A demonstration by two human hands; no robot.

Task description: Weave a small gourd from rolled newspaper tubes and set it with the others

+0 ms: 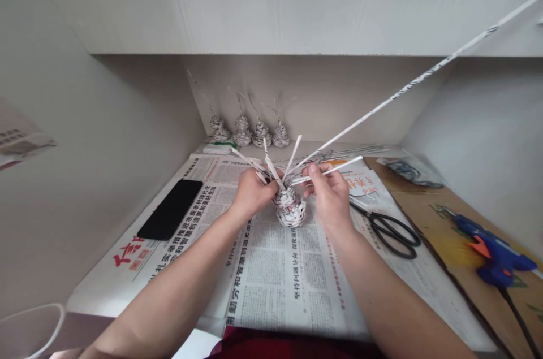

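Note:
A small gourd-shaped piece woven from rolled newspaper stands between my hands over the newspaper sheets. Several short paper sticks fan out from its top. My left hand is closed around the neck of the weaving from the left, fingertips partly hidden behind it. With thumb and fingers, my right hand pinches paper strands at the top right. One long rolled-paper strand runs from the weaving past this hand, up and out to the upper right.
Several finished woven gourds line the back wall. A black phone lies left on newspaper. Black-handled scissors rest at right, beside a blue glue gun on cardboard. Thin paper rods lie behind. Walls and an overhead panel enclose the space.

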